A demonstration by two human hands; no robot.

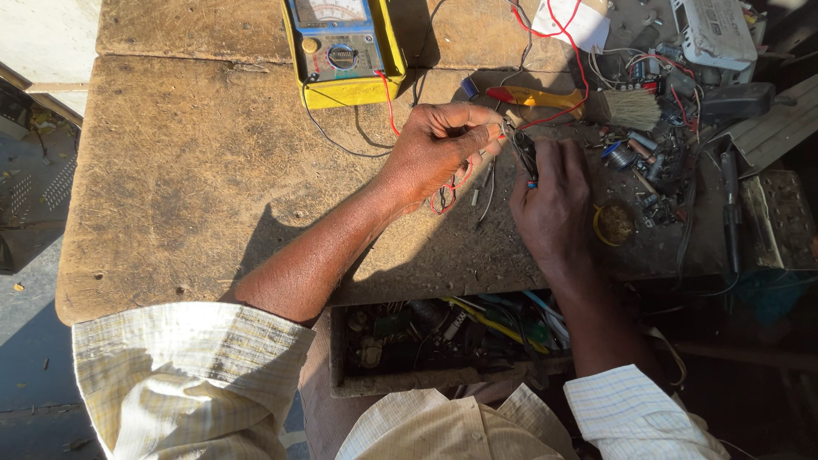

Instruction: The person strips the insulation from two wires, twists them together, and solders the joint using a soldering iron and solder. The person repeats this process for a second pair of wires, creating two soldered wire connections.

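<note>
Head view, yellow meter (345,51), white box (714,30)

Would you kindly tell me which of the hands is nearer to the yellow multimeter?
Left. The left hand lies just below and right of the yellow multimeter; the right hand sits farther right and lower on the bench.

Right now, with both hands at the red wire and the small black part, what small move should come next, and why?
Probably bring the left hand a little closer to the right hand, so the red wire end meets the small black part more surely. The two hands almost touch above the wooden table, and the wire loops loosely from the yellow meter, so it has slack. The exact contact is too small to see.
</note>
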